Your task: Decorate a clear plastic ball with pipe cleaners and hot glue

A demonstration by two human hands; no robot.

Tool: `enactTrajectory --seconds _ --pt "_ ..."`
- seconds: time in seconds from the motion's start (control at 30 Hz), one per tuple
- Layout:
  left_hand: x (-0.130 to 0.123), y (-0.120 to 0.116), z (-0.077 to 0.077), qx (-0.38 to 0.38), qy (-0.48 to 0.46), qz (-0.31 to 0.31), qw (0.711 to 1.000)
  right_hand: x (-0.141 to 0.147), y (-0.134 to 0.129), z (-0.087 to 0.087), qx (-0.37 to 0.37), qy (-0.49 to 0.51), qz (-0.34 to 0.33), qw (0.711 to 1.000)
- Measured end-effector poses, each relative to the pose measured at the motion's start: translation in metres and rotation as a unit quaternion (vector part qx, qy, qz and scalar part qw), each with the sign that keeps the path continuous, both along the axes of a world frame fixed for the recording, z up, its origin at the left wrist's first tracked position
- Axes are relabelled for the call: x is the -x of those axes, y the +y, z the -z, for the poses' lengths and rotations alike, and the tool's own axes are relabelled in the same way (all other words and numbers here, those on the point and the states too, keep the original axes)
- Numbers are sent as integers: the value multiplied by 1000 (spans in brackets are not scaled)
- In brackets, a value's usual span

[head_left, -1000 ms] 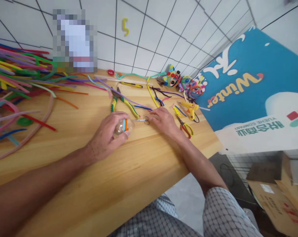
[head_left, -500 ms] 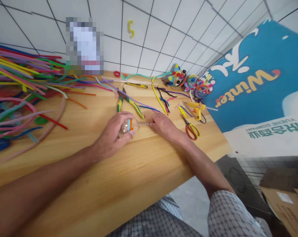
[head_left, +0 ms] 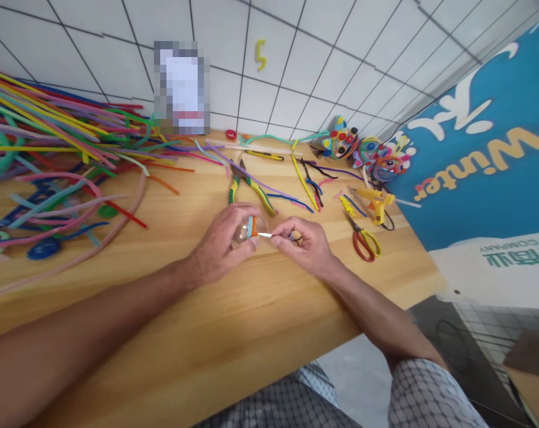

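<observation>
My left hand (head_left: 222,246) is closed around a clear ball (head_left: 243,230) with a light blue and an orange strip across it, just above the table. My right hand (head_left: 307,245) pinches a small pair of scissors (head_left: 266,235), slim and silver, with a dark loop showing by the fingers. Its tip meets the ball's side at the orange strip. Behind the ball lie spread pliers (head_left: 250,184) with green and yellow handles. Fingers hide parts of both the ball and the small scissors.
Pipe cleaners (head_left: 64,142) pile up at left. Larger red-and-yellow scissors (head_left: 364,241) and a yellow glue gun (head_left: 379,205) lie at right. Decorated balls (head_left: 341,139) stand by the wall. A yellow cutter (head_left: 264,154) and loose pipe-cleaner pieces (head_left: 312,184) lie at the back.
The view has swung left, so everything sits further right. My right hand has turned, showing more of the small scissors, whose tip is now at the orange strip. My left hand still holds the ball.
</observation>
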State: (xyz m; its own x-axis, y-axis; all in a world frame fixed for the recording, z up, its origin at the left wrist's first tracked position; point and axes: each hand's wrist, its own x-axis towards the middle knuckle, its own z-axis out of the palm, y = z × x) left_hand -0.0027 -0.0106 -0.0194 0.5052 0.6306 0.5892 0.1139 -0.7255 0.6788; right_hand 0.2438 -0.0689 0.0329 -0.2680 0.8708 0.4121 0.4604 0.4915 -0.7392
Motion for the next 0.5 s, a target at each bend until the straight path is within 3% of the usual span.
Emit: enactTrajectory --seconds 0.17,0.5 --pt "0 -1 1 8 -1 -2 1000 2 -2 12 10 9 14 1000" --pt "0 0 4 0 -5 5 1000 7 -2 14 -8 23 3 1000"
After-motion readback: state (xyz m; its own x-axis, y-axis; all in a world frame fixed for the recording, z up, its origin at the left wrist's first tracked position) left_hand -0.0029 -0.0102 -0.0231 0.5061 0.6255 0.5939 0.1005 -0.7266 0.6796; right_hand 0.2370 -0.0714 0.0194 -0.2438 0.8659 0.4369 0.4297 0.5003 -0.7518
